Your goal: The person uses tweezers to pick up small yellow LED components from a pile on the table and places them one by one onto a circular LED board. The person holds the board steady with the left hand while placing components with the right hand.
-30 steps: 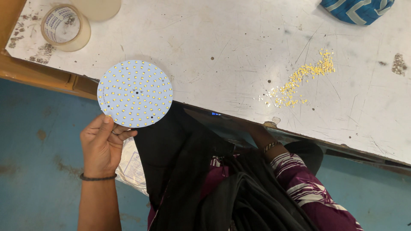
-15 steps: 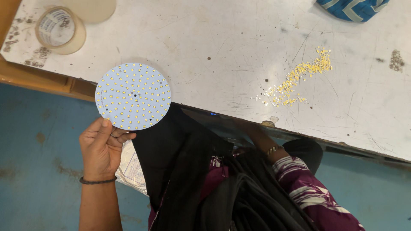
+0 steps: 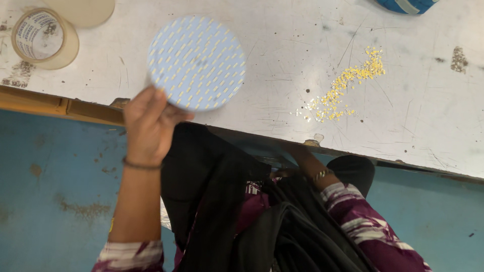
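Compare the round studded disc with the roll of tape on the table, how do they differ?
The disc is flat, pale blue and dotted with small yellow pieces; the tape roll is a thick, tan ring with a hollow core. The left hand holds the disc by its edge, while the tape roll rests untouched on the table. Both are round.

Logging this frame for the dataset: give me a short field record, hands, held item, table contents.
left hand: grips the round LED disc by its lower edge, above the table edge
right hand: hidden under the table, only the forearm with a bracelet shows
table: white, scratched, stained
on table: pile of small yellow pieces, tape roll at far left
lap: black bag
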